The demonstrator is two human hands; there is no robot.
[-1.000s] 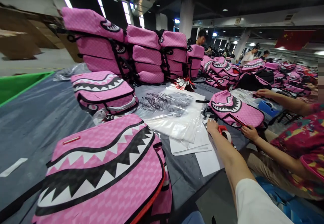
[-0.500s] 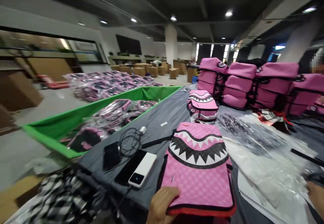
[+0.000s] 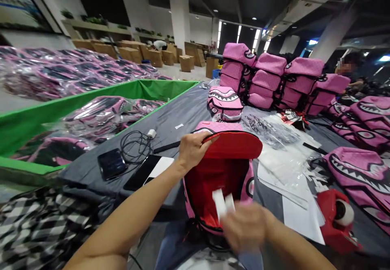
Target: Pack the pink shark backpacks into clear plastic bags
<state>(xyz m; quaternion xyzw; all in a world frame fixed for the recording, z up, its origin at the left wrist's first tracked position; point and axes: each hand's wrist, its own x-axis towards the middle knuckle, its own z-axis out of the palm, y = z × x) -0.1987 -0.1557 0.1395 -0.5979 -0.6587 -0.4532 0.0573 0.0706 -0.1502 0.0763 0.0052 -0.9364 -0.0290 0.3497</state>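
A pink backpack [image 3: 250,182] with a red lining [image 3: 207,176] stands unzipped in front of me, its mouth facing my body. My left hand [image 3: 193,148] grips the edge of its front flap [image 3: 233,144] and keeps it folded up, the red inside showing. My right hand [image 3: 245,225], smeared by motion, is at the lower part of the opening. Small white packets [image 3: 224,205] stick out from its closed fingers, against the red lining; their exact kind is unclear. Behind stands another pink backpack [image 3: 225,103] with a shark-mouth print.
Phones [image 3: 112,164], a white power bank [image 3: 160,167] and a coiled cable [image 3: 135,146] lie left. A green-sided bin [image 3: 170,89] holds bagged backpacks. Rightward are plastic bags [image 3: 283,156], white packets [image 3: 318,176], a red tape dispenser [image 3: 335,221] and more pink backpacks [image 3: 359,168]. Stacked backpacks [image 3: 269,79] stand behind.
The backpack, lying shut before, is now open with its flap raised by my left hand. My right hand has come in from the right edge with white packets. The view has turned right and downward.
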